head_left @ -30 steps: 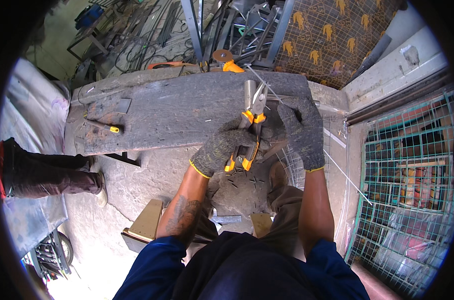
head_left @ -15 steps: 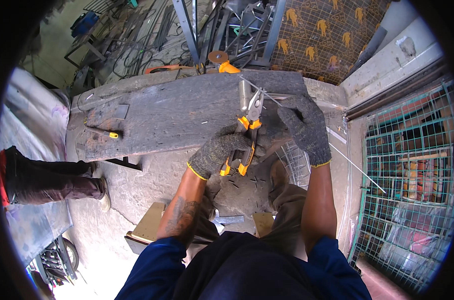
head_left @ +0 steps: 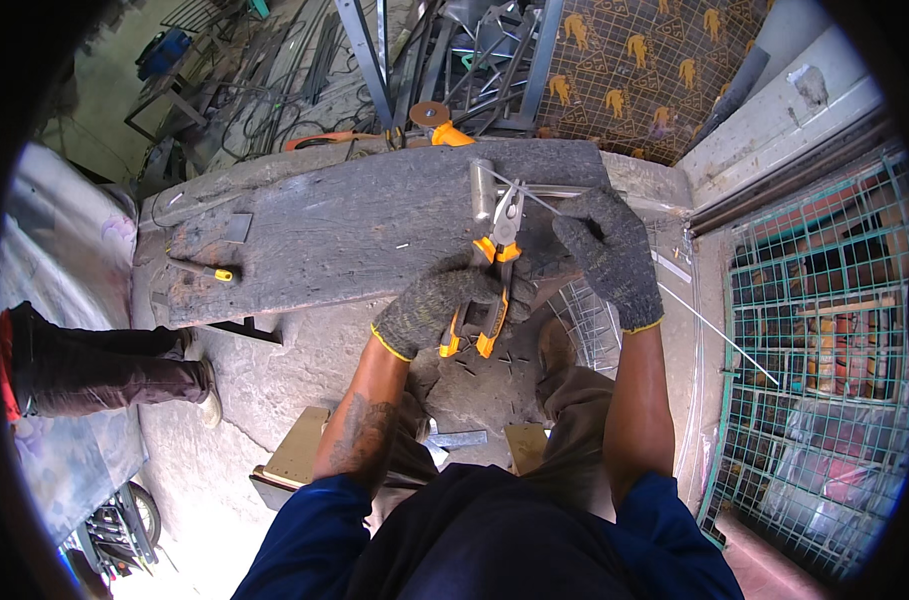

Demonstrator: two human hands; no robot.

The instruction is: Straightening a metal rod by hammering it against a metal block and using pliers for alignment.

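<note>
My left hand (head_left: pixel 436 308), in a dark grey knitted glove with a yellow cuff, is closed around the orange-and-black handles of a pair of pliers (head_left: pixel 506 226). The pliers point away from me, and their jaws meet a thin metal rod (head_left: pixel 536 198). Gloved the same way, my right hand (head_left: pixel 609 258) pinches this rod to the right of the jaws. Beyond the hand a long thin length (head_left: pixel 719 340) slants down to the right, apparently the same rod. Just left of the jaws, a grey metal cylinder (head_left: pixel 481 186) lies on the dark wooden board (head_left: pixel 324 230).
On the board's left are a yellow-ended tool (head_left: pixel 222 274) and a small metal plate (head_left: pixel 238 228). An angle grinder (head_left: pixel 450 134) sits behind the board. Short cut pieces (head_left: pixel 514 358) litter the ground below. A person's legs (head_left: pixel 104 362) stand left; green wire mesh (head_left: pixel 814 350) is at right.
The rod has shifted slightly to the right through the jaws, so less of it sticks out past them. Both hands keep nearly the same pose.
</note>
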